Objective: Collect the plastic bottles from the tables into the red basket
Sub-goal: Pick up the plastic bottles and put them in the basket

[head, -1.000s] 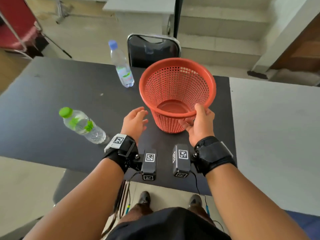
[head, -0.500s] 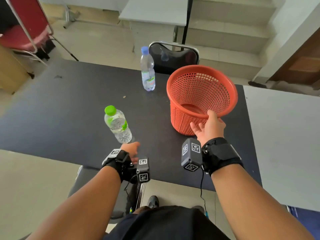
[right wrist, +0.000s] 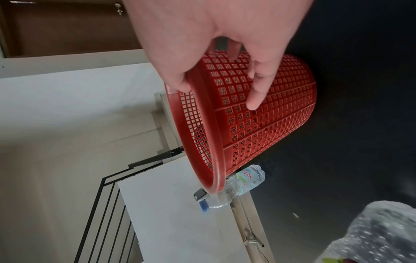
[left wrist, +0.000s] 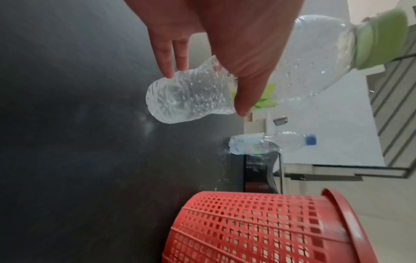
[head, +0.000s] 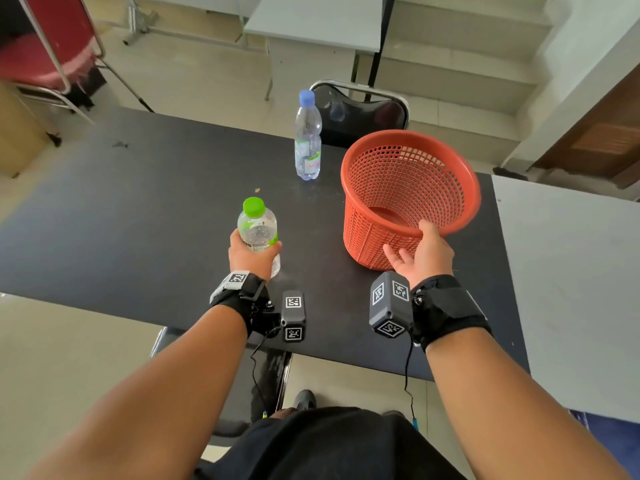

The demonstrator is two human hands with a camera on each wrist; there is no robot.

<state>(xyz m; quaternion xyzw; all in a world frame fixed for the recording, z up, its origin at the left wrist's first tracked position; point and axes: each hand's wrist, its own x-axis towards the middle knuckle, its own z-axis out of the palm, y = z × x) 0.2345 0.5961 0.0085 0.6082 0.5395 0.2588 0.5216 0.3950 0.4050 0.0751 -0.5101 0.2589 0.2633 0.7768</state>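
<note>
Left hand (head: 254, 259) grips the green-cap bottle (head: 258, 228) round its lower body, thumb and fingers wrapped; the left wrist view suggests the base is just clear of the black table (head: 138, 216), though I can't be sure. Right hand (head: 424, 256) holds the near rim of the red basket (head: 410, 188), thumb inside, fingers spread on the mesh outside; basket is tipped toward the person. Basket looks empty, so nothing collected yet. Farther back the blue-cap bottle (head: 307, 138) stands upright by the table's far edge, untouched. Two bottles left here.
</note>
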